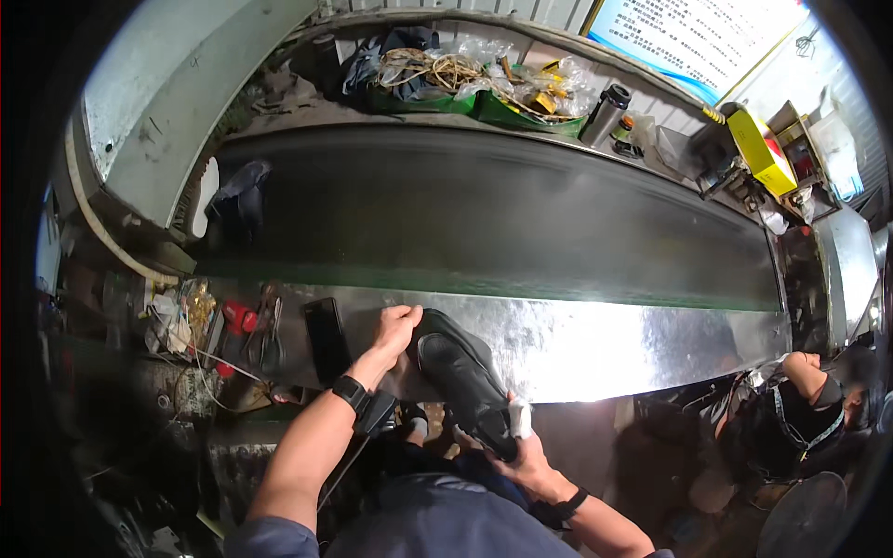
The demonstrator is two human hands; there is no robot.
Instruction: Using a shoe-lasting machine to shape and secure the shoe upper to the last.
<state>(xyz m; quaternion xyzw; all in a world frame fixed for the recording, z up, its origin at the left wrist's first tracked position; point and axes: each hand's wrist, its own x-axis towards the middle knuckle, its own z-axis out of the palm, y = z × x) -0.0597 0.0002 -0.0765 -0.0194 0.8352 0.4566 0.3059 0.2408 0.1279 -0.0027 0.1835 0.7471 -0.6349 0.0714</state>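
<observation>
A black shoe point(456, 367) is between my two hands, slanting over the near edge of the metal ledge point(595, 344). The fingers of my left hand point(398, 330) are curled closed against its upper left end. At its lower right end my right hand point(528, 456) grips it, thumb on top; a white wrap covers that thumb. My left wrist has a black watch point(352, 392), my right a dark band point(563, 507). A black phone point(326, 339) lies on the ledge, left of my left hand. Beside the watch is a dark object point(376, 412) I cannot identify.
Beyond the ledge runs a dark conveyor belt point(484, 214), with a dark shoe point(244, 195) at its left end. Pliers-like tools point(268, 335) lie left of the phone. Green trays point(419, 100) and a flask point(606, 113) stand behind the belt. Another person point(791, 418) sits at right.
</observation>
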